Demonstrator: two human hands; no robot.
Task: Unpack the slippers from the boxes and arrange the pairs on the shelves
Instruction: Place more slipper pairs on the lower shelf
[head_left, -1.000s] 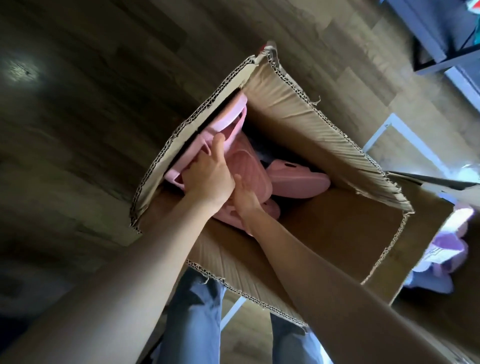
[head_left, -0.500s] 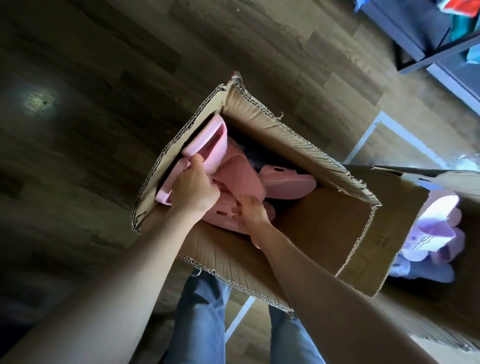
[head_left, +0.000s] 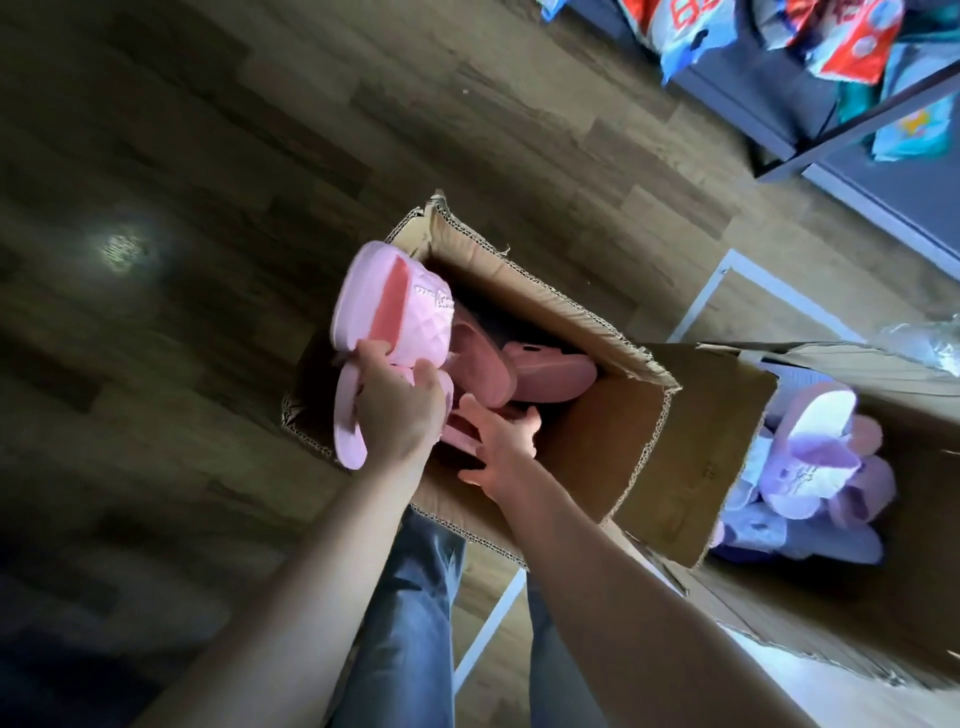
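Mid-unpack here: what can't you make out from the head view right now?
Head view:
- Right hand: fingertips hidden among the boxed pink slippers; grip unclear.
- Cardboard box bottom: shadow and piled slippers hide it; count unknown.
- Purple slippers: second box cut off by the right edge.
- Packets on the shelf: blurred, cut off by the top edge.

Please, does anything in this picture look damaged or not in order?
Yes. The open box has ragged, torn edges along its rim. Inside, the pink slippers lie jumbled, not in pairs; the left hand grips one quilted pink slipper.
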